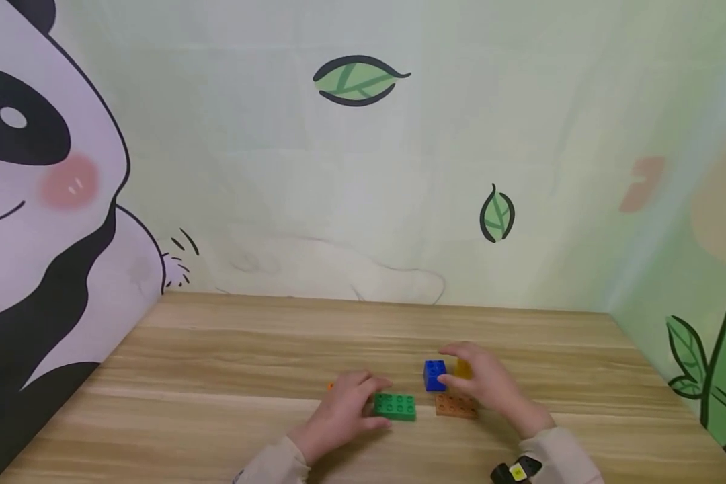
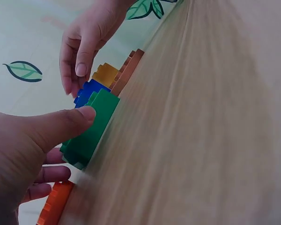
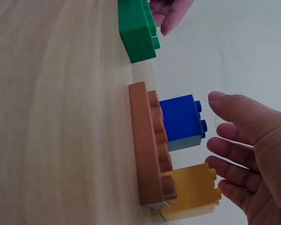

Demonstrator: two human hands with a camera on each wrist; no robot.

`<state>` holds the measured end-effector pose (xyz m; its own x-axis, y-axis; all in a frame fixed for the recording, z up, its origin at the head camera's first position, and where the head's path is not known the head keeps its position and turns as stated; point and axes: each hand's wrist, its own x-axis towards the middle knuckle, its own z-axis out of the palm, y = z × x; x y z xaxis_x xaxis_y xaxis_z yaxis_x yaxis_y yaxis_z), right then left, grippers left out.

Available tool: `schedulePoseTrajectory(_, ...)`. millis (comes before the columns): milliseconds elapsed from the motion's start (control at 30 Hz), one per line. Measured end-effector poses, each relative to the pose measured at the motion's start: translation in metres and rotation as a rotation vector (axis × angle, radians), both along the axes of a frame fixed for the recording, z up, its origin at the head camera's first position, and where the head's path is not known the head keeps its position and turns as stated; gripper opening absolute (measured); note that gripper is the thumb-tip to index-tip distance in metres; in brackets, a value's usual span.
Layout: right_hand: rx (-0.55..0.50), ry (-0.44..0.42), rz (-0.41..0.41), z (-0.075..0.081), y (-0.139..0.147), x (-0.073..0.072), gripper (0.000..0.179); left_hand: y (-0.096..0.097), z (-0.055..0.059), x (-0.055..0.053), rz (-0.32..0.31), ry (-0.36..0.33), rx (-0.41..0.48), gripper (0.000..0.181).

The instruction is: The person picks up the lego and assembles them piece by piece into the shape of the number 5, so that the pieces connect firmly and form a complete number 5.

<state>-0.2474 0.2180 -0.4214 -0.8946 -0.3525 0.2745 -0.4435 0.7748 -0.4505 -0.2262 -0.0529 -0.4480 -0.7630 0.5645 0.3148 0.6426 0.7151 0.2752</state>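
The left hand is gripping the green brick lying on the counter. Just right, the right hand is hovering open-fingered beside the blue brick and yellow brick, both sitting on the brown plate.

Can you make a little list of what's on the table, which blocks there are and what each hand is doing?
Surface: wooden table
Left hand: grips the green brick, thumb on its near side
Right hand: open, fingers around the blue brick and yellow brick, not clearly touching
Brown plate: flat on the table, next to the blue and yellow bricks
Orange brick: by the left hand's fingers
Backdrop: panda wall
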Motion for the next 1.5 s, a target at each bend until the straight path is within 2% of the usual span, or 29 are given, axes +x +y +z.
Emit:
schedulePoseTrajectory(200, 0.015, 0.002, 0.017, 0.004, -0.007, 0.002, 0.045, -0.001, 0.001, -0.001, 0.007, 0.031, 0.003, 0.050)
schedulePoseTrajectory(567, 0.149, 0.131, 0.013, 0.001, -0.014, 0.003, 0.044, -0.001, 0.000, -0.004, 0.009, 0.028, 0.001, 0.042)
schedulePoseTrajectory(867, 0.182, 0.196, -0.017, -0.004, -0.014, 0.003, 0.042, 0.001, -0.002, -0.005, 0.009, 0.025, 0.022, 0.039)
schedulePoseTrajectory(1200, 0.176, 0.178, -0.025, -0.008, -0.013, 0.002, 0.040, -0.001, -0.005, -0.003, 0.008, 0.000, 0.036, 0.038)
schedulePoseTrajectory(1500, 0.112, 0.154, -0.040, -0.004, -0.014, 0.004, 0.041, -0.001, -0.006, -0.001, 0.004, 0.003, 0.039, 0.037)
